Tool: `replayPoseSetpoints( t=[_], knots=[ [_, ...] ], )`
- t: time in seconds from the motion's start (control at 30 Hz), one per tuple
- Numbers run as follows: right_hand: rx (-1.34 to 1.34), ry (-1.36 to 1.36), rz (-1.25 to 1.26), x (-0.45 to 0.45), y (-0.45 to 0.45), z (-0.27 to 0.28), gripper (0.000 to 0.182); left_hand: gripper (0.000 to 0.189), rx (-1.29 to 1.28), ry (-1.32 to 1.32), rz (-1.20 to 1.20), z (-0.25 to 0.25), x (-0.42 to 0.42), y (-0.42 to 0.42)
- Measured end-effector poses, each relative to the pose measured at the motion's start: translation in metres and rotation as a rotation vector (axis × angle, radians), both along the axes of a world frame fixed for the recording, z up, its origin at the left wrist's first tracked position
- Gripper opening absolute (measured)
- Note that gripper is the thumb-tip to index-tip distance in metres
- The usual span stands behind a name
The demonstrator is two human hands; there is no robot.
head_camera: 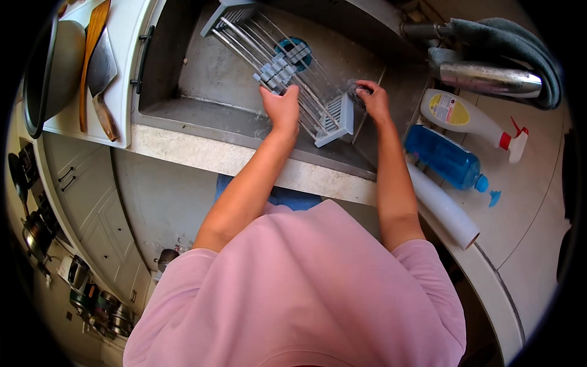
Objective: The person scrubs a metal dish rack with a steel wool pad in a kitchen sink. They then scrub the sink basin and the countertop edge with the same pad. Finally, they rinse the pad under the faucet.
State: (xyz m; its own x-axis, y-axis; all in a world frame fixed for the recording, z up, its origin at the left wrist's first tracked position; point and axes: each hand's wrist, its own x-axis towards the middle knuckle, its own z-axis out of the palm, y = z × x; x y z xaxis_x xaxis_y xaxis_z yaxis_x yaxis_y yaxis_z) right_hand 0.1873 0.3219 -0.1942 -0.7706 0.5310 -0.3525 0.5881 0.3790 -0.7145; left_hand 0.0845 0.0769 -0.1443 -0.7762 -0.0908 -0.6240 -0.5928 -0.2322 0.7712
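Observation:
My left hand (282, 110) grips the near side of an extendable drainer rack (275, 72) with metal rods and grey-blue plastic parts. The rack lies slanted over a metal sink (215, 69), one end panel (337, 121) toward the lower right. Close to that end, my right hand (375, 100) pinches a dark scouring pad (355, 93), apparently of metal wool. Beneath the rods a round blue-green object (296, 52) sits on the sink floor, partly hidden by the rack.
Right of the sink lie a white spray bottle (463, 112), a blue liquid bottle (442, 156) and a plastic-film roll (442, 206). A towel (509, 46) hangs over the tap (490, 79). At left, a cleaver (102, 75) and wooden spatula (91, 59) rest on a white board (124, 50).

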Motion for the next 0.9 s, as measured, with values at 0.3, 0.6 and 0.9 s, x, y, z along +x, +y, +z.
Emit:
replayPoseSetpoints(
  t=[0.3, 0.6, 0.9],
  knots=[
    [-0.772, -0.263, -0.719, -0.006, -0.001, -0.008, 0.074, 0.057, -0.129, -0.522, -0.121, -0.066, 0.004, -0.014],
    [-0.511, -0.295, -0.587, -0.041, -0.039, 0.0, 0.099, 0.05, -0.27, -0.217, -0.225, -0.015, -0.042, -0.051],
    [-0.343, 0.031, -0.372, -0.018, -0.029, -0.015, 0.09, 0.046, -0.866, 1.114, -0.861, -0.003, -0.152, -0.034]
  ],
)
